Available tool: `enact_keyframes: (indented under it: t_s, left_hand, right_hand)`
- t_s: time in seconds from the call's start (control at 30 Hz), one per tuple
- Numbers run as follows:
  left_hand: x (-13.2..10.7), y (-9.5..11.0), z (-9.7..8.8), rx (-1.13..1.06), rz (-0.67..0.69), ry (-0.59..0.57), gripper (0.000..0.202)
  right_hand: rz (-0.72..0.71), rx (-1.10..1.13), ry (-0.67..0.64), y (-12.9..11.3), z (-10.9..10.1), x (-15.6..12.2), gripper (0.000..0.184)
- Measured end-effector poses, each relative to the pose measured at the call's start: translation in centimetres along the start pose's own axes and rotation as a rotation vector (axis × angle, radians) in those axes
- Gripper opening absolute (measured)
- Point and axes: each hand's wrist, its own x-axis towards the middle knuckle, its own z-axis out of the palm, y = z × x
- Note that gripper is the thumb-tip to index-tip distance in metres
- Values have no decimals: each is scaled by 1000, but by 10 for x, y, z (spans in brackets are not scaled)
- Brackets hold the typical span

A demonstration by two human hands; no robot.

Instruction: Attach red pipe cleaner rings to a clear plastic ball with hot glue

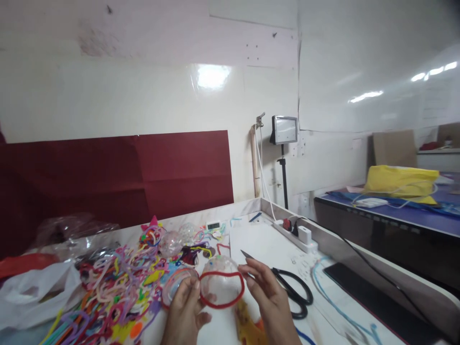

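Head view: one red fuzzy strip (232, 305), bent into a loop, held up between the hands above the counter (253, 238); one clear plastic dome (223, 265), at the loop, its rim apparently traced by the red; one left hand (185, 306), grip narrow, pinched on the loop's left edge; one right hand (268, 297), fingertips at the loop's right edge, whether pinching or merely touching we cannot tell; one clear round piece (176, 282), just beside the left hand; one heap of coloured fuzzy strips (118, 282), to the left; one pair of black-handled scissors (305, 287), lying beyond the right hand; progress, as we judge it: red outline largely formed; whether its ends are joined or fixed to the dome, we cannot tell.
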Motion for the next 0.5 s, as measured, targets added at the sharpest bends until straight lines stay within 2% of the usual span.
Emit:
enact_keyframes:
  t_s: [0.13, 0.27, 0.5]
  left_hand:
    - [2, -5, -5, -44, -19, -14, 48]
    - [-1, -10, -9, -69, -4, -73, 37]
    - [-2, -24, -12, -92, 10, -17, 41]
  right_hand:
    - [48, -22, -16, 0, 5, 3, 41]
    - [39, -86, -90, 3, 3, 6, 30]
    - [-49, -304, -342, 8, -9, 6, 19]
